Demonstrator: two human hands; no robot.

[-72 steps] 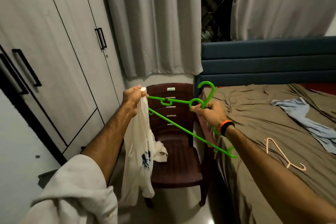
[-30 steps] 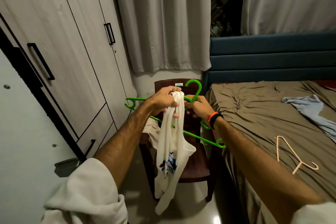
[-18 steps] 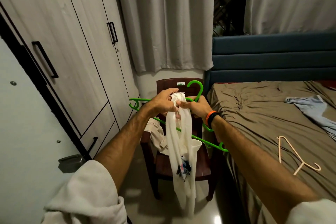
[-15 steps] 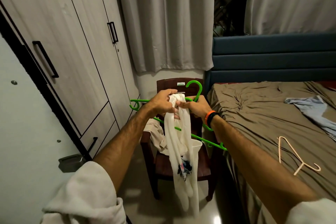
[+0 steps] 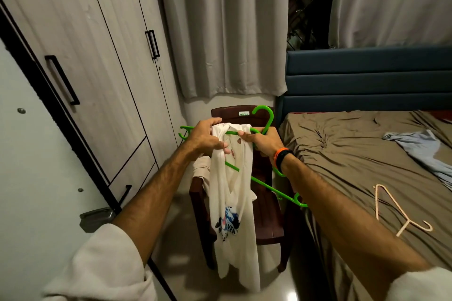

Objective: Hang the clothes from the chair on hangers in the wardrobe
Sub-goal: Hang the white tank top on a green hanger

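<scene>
Both hands are raised in front of the dark brown plastic chair [image 5: 266,215], working a white T-shirt [image 5: 232,193] onto a green plastic hanger [image 5: 263,118]. The left hand [image 5: 204,139] has its fingers curled round the bunched top of the T-shirt, with one end of the hanger sticking out past it toward the wardrobe [image 5: 80,39]. The right hand [image 5: 263,140], with an orange and black band [image 5: 281,157] on its wrist, grips the hanger just below its hook, its thumb lying along the upper bar and touching the cloth. The hanger is tilted, its hook rising above the chair back and its far end dipping low beside the near edge of the bed [image 5: 342,154]. The T-shirt hangs down in a long fold in front of the chair seat, a blue and black print showing near its lower part, and a stretch of the hanger's lower bar shows through an opening in the cloth. A beige garment [image 5: 201,168] lies on the left edge of the chair seat. On the brown sheet of the bed a pale pink hanger [image 5: 391,210] lies near the right edge, and a light blue garment [image 5: 423,149] lies farther up, well apart from it. The wardrobe doors behind the left arm are closed.
</scene>
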